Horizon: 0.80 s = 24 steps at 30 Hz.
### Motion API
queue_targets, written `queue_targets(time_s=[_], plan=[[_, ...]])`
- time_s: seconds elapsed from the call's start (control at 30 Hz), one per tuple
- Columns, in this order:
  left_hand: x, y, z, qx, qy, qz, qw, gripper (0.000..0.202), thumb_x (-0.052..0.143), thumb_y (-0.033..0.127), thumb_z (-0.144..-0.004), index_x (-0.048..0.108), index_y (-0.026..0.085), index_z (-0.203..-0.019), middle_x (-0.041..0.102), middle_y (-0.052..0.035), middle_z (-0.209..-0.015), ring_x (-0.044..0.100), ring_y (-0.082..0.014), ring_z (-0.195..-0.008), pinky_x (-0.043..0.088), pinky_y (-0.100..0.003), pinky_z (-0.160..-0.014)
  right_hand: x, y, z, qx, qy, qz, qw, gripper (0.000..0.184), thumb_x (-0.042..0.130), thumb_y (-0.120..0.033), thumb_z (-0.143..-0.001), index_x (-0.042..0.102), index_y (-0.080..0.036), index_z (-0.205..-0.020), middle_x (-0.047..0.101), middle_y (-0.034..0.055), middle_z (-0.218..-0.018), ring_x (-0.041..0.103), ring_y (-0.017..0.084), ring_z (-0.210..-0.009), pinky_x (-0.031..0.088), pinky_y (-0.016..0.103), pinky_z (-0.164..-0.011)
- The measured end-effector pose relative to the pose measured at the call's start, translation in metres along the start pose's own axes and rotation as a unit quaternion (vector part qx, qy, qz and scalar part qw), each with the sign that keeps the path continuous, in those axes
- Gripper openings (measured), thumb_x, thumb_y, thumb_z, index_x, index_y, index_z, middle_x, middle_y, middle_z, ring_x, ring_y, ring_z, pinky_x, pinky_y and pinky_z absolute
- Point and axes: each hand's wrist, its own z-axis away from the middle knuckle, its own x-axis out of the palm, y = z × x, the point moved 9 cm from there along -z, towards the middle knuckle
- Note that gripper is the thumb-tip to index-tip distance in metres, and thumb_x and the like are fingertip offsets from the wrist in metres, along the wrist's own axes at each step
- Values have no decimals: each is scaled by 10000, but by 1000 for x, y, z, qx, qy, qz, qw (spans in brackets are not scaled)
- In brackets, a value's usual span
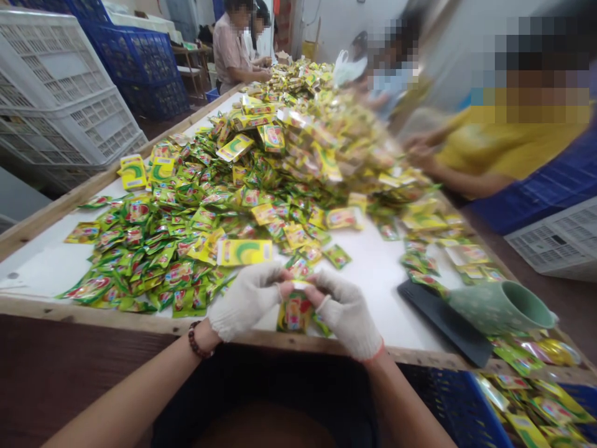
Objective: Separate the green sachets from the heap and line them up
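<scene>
My left hand (249,300), in a white knit glove with bare fingertips, pinches the left side of a small printed box (295,312) at its upper end. My right hand (349,309), gloved the same way, grips the right side of that end. A pale flap shows between the fingertips. The box is upright near the table's front edge, its green, yellow and red face towards me. Just beyond my left hand lies a yellow box (245,252) with a green curve on it. A heap of small green sachets (140,249) spreads to the left.
The wood-rimmed white table (32,274) carries a long pile of yellow boxes (321,143). At right are a green cup (504,305) lying on its side and a dark flat object (438,320). A blue crate (448,398) holds packets below. Several people sit around; white crates (65,87) stand left.
</scene>
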Motion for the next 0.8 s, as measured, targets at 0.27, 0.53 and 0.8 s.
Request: queue_targets(time_s=[0.27, 0.53, 0.8], plan=[[0, 4, 7, 66, -15, -45, 997, 162, 558, 270, -862, 696, 188, -840, 683, 5, -771, 598, -117, -689, 474, -210, -645, -7, -4, 1, -48, -17, 28, 998, 182, 572, -269, -826, 721, -174, -870, 702, 38, -791, 632, 188, -750, 516, 307, -697], [10, 15, 15, 148, 3, -176, 973, 145, 541, 253, -875, 671, 205, -920, 690, -24, -886, 628, -150, -797, 488, -254, -740, 5, -11, 13, -154, 6, 76, 985, 188, 537, -180, -839, 695, -194, -940, 651, 40, -810, 607, 167, -767, 514, 296, -723], [10, 4, -6, 46, 22, -282, 958, 156, 509, 306, -877, 589, 185, -819, 628, -24, -799, 588, -168, -751, 434, -286, -692, -116, 33, 17, 59, 176, 85, 979, 272, 570, -403, -787, 656, -167, -890, 655, 31, -749, 575, 166, -660, 472, 274, -587]])
